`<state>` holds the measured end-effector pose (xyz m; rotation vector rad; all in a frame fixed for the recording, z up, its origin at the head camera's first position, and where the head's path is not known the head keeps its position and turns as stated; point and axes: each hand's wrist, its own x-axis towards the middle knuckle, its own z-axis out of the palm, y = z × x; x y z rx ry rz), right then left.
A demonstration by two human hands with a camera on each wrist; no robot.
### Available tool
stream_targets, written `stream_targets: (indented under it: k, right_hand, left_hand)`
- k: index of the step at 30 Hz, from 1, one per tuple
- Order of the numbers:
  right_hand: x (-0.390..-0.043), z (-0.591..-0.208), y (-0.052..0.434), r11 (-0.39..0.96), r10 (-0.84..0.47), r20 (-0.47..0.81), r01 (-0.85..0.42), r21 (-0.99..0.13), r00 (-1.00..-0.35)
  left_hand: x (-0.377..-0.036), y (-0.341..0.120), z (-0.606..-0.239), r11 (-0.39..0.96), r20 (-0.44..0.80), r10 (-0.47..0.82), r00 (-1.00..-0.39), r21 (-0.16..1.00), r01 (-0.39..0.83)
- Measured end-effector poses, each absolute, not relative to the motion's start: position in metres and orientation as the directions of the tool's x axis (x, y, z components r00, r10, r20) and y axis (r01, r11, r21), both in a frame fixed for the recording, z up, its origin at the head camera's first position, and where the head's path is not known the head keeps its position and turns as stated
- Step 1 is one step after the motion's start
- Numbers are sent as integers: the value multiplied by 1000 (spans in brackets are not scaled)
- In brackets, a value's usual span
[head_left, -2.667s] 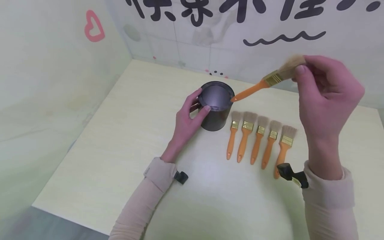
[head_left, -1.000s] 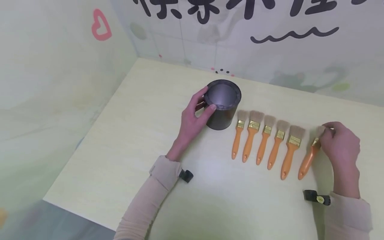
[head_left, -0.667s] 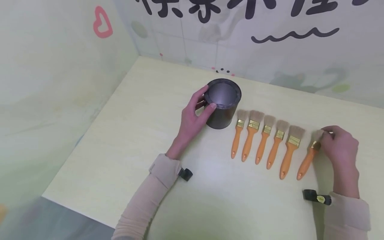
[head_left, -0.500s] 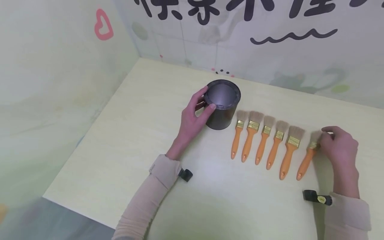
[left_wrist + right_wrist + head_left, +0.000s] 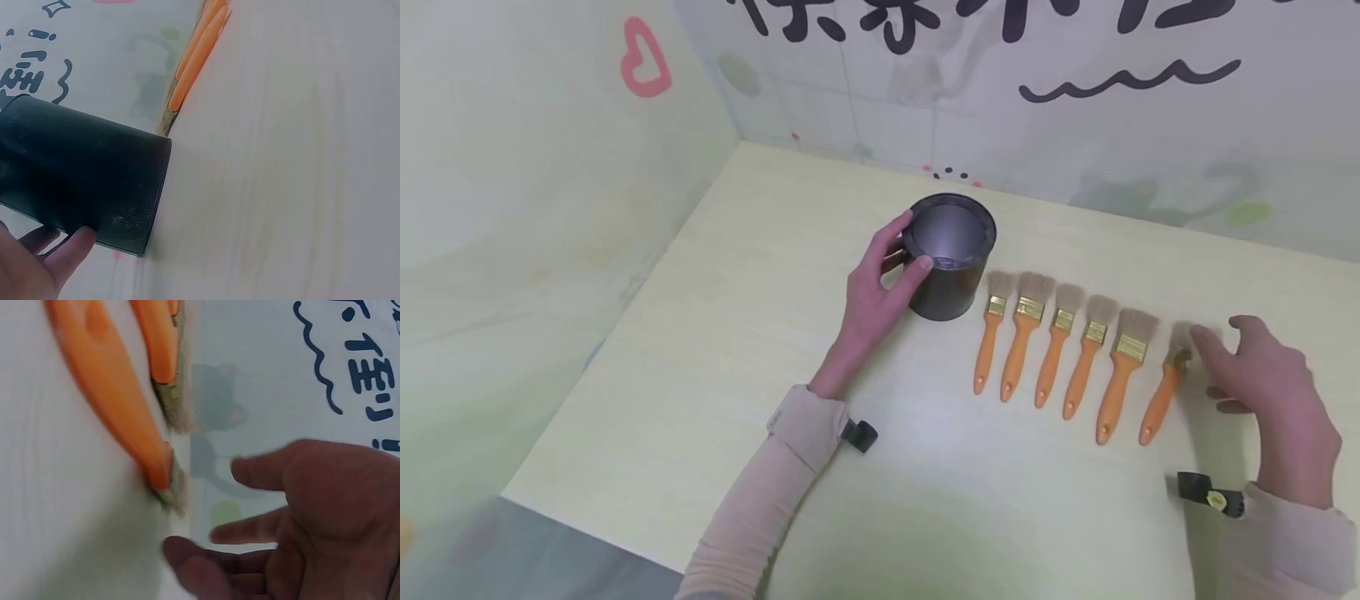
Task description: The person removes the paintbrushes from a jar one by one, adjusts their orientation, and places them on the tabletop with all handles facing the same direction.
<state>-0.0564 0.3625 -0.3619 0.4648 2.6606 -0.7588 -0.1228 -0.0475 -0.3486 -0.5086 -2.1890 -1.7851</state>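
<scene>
My left hand (image 5: 874,300) holds a dark metal paint can (image 5: 943,293) by its left side, the thumb near the front rim. The can stands upright on the table. In the left wrist view the thumb and fingers lie against the can's dark wall (image 5: 87,169). To the right, several paintbrushes with orange handles and gold ferrules lie in a row, bristles away from me. My right hand (image 5: 1273,371) is beside the bristles of the rightmost paintbrush (image 5: 1161,407). Its fingers are spread and nothing is between them, as the right wrist view (image 5: 337,531) shows.
The pale table (image 5: 647,400) meets a white wall (image 5: 1075,150) with black lettering behind the can. A second wall (image 5: 535,208) with a pink heart (image 5: 646,58) rises on the left. The other paintbrushes (image 5: 1051,358) lie between the can and the rightmost one.
My right hand carried a paintbrush down from the air, laid it at the row's right end, let go and moved slightly right with fingers spreading. My left hand stays on the can.
</scene>
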Motion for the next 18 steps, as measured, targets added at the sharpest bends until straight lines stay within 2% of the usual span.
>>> stream_targets:
  k: [3,6,15,18]
  right_hand:
    - [-55,-359,359,794,152,-489,401,-458,-859]
    - [-55,-359,356,787,114,-523,398,-471,-844]
    - [-57,-359,357,812,91,-527,369,-451,-845]
    - [-58,-358,358,838,103,-508,350,-418,-855]
  left_hand:
    - [-124,-47,-348,176,417,101,-903,886,428]
    - [-124,-47,-348,177,408,102,-907,890,420]
    - [-123,-49,-350,177,391,97,-915,898,403]
    - [-128,-50,-363,175,402,93,-911,894,412]
